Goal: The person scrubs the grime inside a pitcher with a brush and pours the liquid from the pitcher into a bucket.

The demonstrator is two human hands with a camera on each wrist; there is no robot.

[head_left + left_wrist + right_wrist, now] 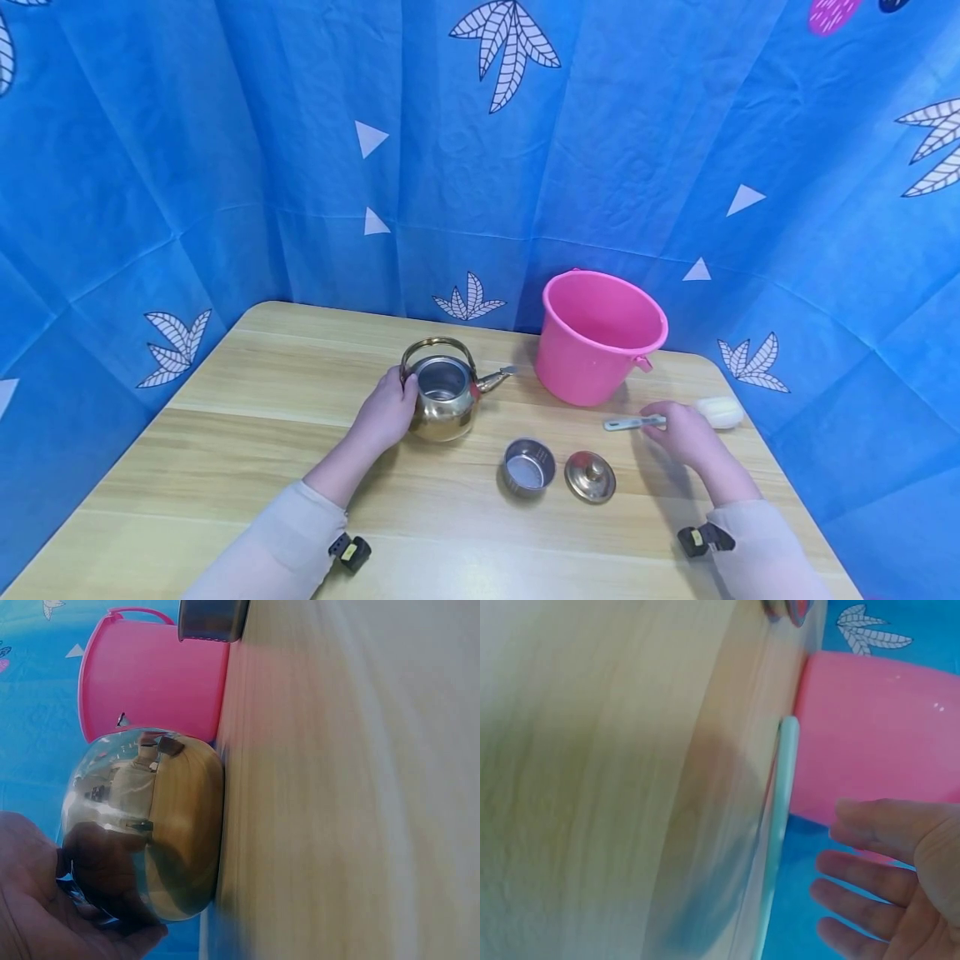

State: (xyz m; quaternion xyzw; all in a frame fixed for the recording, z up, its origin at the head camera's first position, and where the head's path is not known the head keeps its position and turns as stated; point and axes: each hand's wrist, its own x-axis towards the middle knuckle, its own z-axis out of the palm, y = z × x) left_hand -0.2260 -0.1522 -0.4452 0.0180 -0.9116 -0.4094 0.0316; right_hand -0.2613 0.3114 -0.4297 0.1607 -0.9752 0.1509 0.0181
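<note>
My left hand (388, 410) grips a shiny metal kettle (444, 417) at its left side, thumb near the rim by the foot of the raised handle. The kettle stands upright without its lid, spout pointing right. In the left wrist view, the fingers (112, 941) curl against the kettle's polished body (184, 825). My right hand (681, 429) hovers over a cleaning brush with a pale green handle (624, 424) and a white head (722, 412). In the right wrist view, the fingers (870, 877) are spread and relaxed, apart from the brush handle (780, 802).
A pink bucket (577, 367) stands at the back, between the kettle and the brush. In front of it are a small metal cup (528, 467) and the round kettle lid (590, 477). A blue patterned curtain (465, 167) hangs behind the wooden table (225, 450).
</note>
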